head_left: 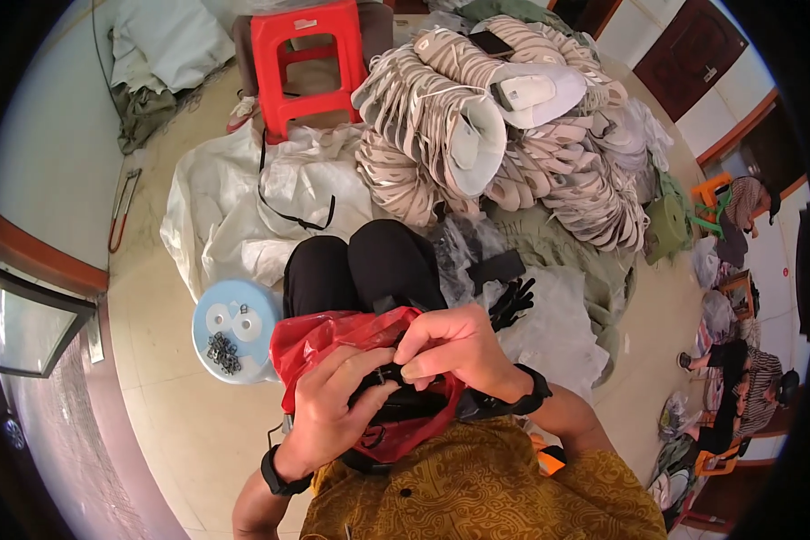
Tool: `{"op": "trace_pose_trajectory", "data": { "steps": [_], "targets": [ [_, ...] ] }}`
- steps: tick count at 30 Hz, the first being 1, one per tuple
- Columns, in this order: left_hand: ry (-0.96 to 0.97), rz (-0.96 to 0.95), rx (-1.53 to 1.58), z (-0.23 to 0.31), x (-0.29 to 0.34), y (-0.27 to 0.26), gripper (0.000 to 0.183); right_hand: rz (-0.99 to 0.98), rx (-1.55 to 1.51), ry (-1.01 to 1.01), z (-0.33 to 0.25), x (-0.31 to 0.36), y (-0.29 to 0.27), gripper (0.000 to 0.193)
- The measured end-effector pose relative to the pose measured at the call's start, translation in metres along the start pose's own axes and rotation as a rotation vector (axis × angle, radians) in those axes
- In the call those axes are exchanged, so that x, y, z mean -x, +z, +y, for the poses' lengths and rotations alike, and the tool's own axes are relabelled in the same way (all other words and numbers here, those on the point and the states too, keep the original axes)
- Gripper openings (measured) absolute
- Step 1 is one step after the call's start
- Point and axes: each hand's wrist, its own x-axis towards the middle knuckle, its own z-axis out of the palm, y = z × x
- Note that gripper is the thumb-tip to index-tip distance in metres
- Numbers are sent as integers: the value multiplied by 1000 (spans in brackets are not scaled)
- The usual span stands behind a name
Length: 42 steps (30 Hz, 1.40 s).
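Note:
My left hand (337, 400) and my right hand (454, 346) meet above my lap, fingertips pinched close together. Between them is something small and dark with a glint of metal; its kind cannot be made out. Beneath the hands, a red plastic bag (319, 335) lies open across my lap, with black material inside, partly hidden by my fingers. To the left stands a round light-blue stool (234, 301). On its top rest a pile of small dark metal pieces (224, 354) and a single small metal piece (244, 309).
Bundles of nested beige-and-white shoe uppers (477, 148) are heaped ahead on the right. A red stool (301, 67) stands at the far side, with a person's legs behind it. White sheeting (234, 189) covers floor ahead. Black gloves (511, 304) lie right. People sit far right.

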Motion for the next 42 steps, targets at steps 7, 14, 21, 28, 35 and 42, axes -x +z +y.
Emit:
{"op": "trace_pose_trajectory", "data": {
  "steps": [7, 14, 21, 28, 35, 42],
  "targets": [
    [-45, 32, 205, -2, 3, 8, 27, 24, 69, -105, -2, 5, 1, 7],
    [36, 151, 188, -2, 0, 14, 26, -15, 579, -556, -5, 0, -1, 8],
    [139, 260, -312, 6, -11, 14, 35, 40, 877, -884, -6, -6, -1, 13],
    [186, 163, -74, -1, -13, 15, 31, -2, 748, -725, -12, -4, -5, 13],
    [181, -2, -22, -3, -12, 14, 34, 16, 718, -643, -13, -1, -9, 13],
    [151, -76, -57, -4, -7, 15, 34, -144, 1037, -494, -25, -6, -12, 17]
  ]
}}
